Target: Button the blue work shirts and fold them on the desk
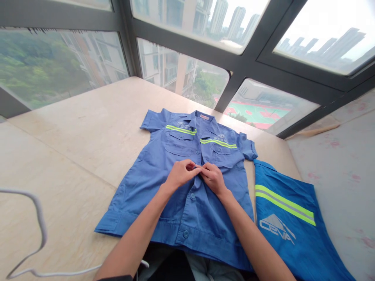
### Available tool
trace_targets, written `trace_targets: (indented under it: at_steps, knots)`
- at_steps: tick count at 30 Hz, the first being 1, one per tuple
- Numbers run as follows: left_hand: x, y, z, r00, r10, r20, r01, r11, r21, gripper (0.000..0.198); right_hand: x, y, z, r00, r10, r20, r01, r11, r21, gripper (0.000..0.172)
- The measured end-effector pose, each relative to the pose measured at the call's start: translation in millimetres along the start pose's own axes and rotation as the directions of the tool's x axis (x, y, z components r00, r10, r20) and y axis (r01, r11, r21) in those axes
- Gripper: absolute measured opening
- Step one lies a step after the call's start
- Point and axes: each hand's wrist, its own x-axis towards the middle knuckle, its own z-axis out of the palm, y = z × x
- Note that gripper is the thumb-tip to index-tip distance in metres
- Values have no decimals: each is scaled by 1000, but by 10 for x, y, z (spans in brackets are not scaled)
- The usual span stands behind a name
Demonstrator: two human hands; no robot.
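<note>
A blue short-sleeved work shirt (pixel 146 183) lies spread front side up, its collar pointing away from me. Yellow-green reflective bands cross its chest above two flap pockets. My left hand (pixel 183 171) and my right hand (pixel 212 177) meet at the middle of the front placket, both pinching the fabric edges there. Whatever button sits between the fingertips is hidden. Below the hands, two buttons on the placket show, a lower button (pixel 186 234) at the waistband among them. Above the hands the front edges part toward the collar.
A folded brighter blue garment (pixel 281 207) with a reflective stripe and CEVA print lies to the right. A white cable (pixel 41 222) loops at the lower left. The beige stone surface (pixel 67 132) ends at windows and a patterned wall (pixel 336 179).
</note>
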Motion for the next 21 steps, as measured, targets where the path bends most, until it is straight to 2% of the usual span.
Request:
trace_targets:
  at_steps: [5, 10, 14, 21]
  knots:
    - [-73, 127, 63, 999, -39, 9, 35, 955, 294, 38, -17, 29, 34, 999, -43, -23, 43, 999, -5, 30]
    - [-100, 192, 126, 996, -78, 39, 48, 864, 501, 31, -11, 27, 53, 996, -48, -72, 53, 997, 63, 27]
    - [-108, 176, 133, 999, -31, 36, 8, 855, 519, 31, 6, 25, 54, 996, -17, -88, 32, 984, 174, 24]
    - [-110, 78, 158, 999, 17, -34, -3, 928, 371, 26, 15, 61, 52, 998, 34, -46, -16, 942, 336, 29]
